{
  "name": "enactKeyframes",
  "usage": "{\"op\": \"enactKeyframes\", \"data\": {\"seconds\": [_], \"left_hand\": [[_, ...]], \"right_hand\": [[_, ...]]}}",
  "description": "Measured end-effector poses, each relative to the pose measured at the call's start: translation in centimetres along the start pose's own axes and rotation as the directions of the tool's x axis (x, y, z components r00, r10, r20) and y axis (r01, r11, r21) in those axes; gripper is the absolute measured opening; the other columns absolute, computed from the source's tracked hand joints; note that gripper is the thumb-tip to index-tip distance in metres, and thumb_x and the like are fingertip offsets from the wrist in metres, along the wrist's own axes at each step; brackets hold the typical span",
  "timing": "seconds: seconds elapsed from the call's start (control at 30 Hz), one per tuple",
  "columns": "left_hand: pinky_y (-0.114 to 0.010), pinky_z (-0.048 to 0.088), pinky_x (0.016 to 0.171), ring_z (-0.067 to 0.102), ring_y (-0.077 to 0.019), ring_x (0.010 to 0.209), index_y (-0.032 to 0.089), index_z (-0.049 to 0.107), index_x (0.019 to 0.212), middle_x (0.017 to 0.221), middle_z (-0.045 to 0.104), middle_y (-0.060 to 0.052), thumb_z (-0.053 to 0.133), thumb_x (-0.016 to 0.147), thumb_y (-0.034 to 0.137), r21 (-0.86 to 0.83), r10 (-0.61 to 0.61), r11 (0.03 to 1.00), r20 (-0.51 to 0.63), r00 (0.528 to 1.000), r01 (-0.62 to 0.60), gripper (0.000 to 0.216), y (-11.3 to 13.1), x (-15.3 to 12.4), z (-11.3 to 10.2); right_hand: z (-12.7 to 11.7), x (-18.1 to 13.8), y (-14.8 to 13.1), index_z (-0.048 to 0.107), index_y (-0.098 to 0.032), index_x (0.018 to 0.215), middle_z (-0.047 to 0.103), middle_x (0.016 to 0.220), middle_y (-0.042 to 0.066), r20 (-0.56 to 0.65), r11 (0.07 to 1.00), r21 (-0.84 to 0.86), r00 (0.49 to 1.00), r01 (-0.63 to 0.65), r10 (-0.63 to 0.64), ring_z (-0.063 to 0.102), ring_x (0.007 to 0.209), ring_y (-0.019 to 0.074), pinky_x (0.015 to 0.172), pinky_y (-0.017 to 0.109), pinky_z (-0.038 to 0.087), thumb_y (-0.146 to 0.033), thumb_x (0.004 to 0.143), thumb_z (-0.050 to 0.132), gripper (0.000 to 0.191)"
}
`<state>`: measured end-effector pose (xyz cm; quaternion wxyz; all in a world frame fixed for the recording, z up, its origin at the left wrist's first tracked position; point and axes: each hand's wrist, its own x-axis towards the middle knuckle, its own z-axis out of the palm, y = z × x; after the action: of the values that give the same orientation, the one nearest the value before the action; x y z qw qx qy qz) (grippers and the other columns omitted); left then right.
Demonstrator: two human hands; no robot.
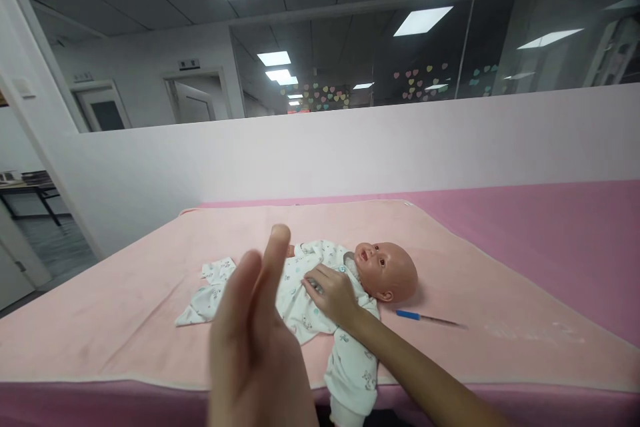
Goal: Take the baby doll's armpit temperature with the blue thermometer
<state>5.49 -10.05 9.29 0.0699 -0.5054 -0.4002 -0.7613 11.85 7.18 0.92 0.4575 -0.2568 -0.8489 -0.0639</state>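
A bald baby doll point(393, 272) lies on its back, its head to the right, dressed in a white printed outfit point(303, 307). My right hand point(334, 293) rests on the doll's chest, palm down, fingers slightly bent and thumb a little apart over the fabric. Close to the camera, my left hand point(265, 340) is raised edge-on with its fingers stretched upward. It looks slightly blurred, holds nothing, and hides part of the doll's lower body. The outfit's trouser legs point(205, 303) spread to the left. One sleeve point(353, 370) hangs toward the front edge.
A thin rod with a blue handle point(409, 315) lies beside the doll's head. Everything rests on a peach mat point(125, 307) over a pink surface point(575, 233). Behind runs a low white wall point(350, 153) with glass above. At left, a desk point(30, 190) stands beyond an opening.
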Motion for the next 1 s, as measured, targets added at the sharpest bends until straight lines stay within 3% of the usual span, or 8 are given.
{"op": "enactKeyframes", "data": {"seconds": [0.07,0.17,0.23,0.33,0.5,0.63,0.9,1.0], "left_hand": [[-0.048,0.036,0.101,0.038,-0.0244,0.124,0.033,0.037,0.13,0.132,0.045,0.001,0.026,0.089,0.045,0.023,0.029,0.999,0.016,0.999,-0.03,0.044,-2.4,1.5,2.6],[-0.041,0.04,0.096,0.05,-0.0203,0.111,0.024,0.054,0.111,0.115,0.058,-0.004,0.036,0.089,0.037,0.214,-0.005,0.975,0.278,0.961,-0.057,0.031,-8.8,1.7,5.1],[-0.04,0.04,0.093,0.052,-0.0204,0.107,0.023,0.056,0.107,0.109,0.061,-0.004,0.037,0.089,0.035,0.314,-0.061,0.945,0.441,0.896,-0.091,0.029,-12.9,0.6,5.6],[-0.037,0.042,0.085,0.055,-0.0195,0.099,0.023,0.058,0.103,0.103,0.063,-0.004,0.04,0.088,0.033,0.384,-0.087,0.91,0.549,0.832,-0.158,0.026,-16.2,-1.4,5.5],[-0.036,0.042,0.083,0.055,-0.0199,0.096,0.024,0.06,0.099,0.099,0.064,-0.003,0.042,0.087,0.032,0.393,-0.086,0.905,0.545,0.834,-0.164,0.023,-16.4,-2.3,5.4],[-0.036,0.041,0.083,0.055,-0.02,0.096,0.023,0.061,0.097,0.098,0.065,-0.003,0.041,0.087,0.032,0.379,-0.085,0.914,0.527,0.846,-0.144,0.024,-16.4,-2.2,5.4],[-0.035,0.041,0.083,0.055,-0.0197,0.095,0.023,0.061,0.096,0.096,0.065,-0.003,0.043,0.087,0.032,0.358,-0.071,0.923,0.519,0.852,-0.14,0.022,-16.8,-2.3,5.3],[-0.035,0.04,0.082,0.055,-0.0195,0.094,0.023,0.061,0.095,0.095,0.065,-0.003,0.042,0.087,0.031,0.355,-0.066,0.923,0.521,0.851,-0.145,0.022,-16.8,-2.2,5.3]], "right_hand": [[-0.9,-0.1,-0.5,0.06,-0.019,0.083,0.062,0.079,0.003,-0.03,0.996,0.082,0.999,-0.03,0.032,0.058,0.068,0.0117,0.061,0.021,0.043,-0.025,0.088,0.044,0.018],[-3.3,-1.5,-0.8,0.059,-0.02,0.089,0.063,0.086,0.005,-0.107,0.985,0.139,0.988,-0.097,0.112,0.059,0.07,0.013,0.06,0.023,0.047,-0.025,0.087,0.043,0.017],[-5.6,-3.4,-0.3,0.059,-0.021,0.088,0.063,0.085,0.005,-0.165,0.988,0.086,0.976,-0.127,0.139,0.06,0.071,0.0141,0.061,0.025,0.049,-0.023,0.086,0.044,0.015],[-9.6,-7.4,1.6,0.059,-0.022,0.088,0.063,0.085,0.006,-0.201,0.979,-0.107,0.968,-0.173,0.149,0.061,0.08,0.0176,0.073,0.031,0.05,-0.023,0.085,0.046,0.013],[-14.8,-13.9,6.8,0.059,-0.02,0.095,0.064,0.095,0.01,-0.168,0.842,-0.438,0.949,-0.313,0.265,0.059,0.093,0.0239,0.084,0.04,0.046,-0.034,0.084,0.044,0.024],[-15.8,-16.3,9.5,0.061,-0.016,0.097,0.064,0.098,0.013,0.018,0.789,-0.522,0.92,-0.325,0.391,0.059,0.093,0.0271,0.082,0.043,0.046,-0.035,0.083,0.04,0.032],[-18.2,-12.4,6.8,0.062,-0.024,0.073,0.066,0.073,0.004,0.224,0.748,-0.292,0.718,-0.596,0.659,0.062,0.068,0.0195,0.059,0.028,0.047,-0.037,0.081,0.043,0.024],[-19.1,-9.9,5.1,0.063,-0.025,0.073,0.066,0.069,0.002,0.21,0.717,-0.194,0.686,-0.669,0.697,0.06,0.064,0.0174,0.056,0.024,0.045,-0.045,0.08,0.046,0.027]]}}
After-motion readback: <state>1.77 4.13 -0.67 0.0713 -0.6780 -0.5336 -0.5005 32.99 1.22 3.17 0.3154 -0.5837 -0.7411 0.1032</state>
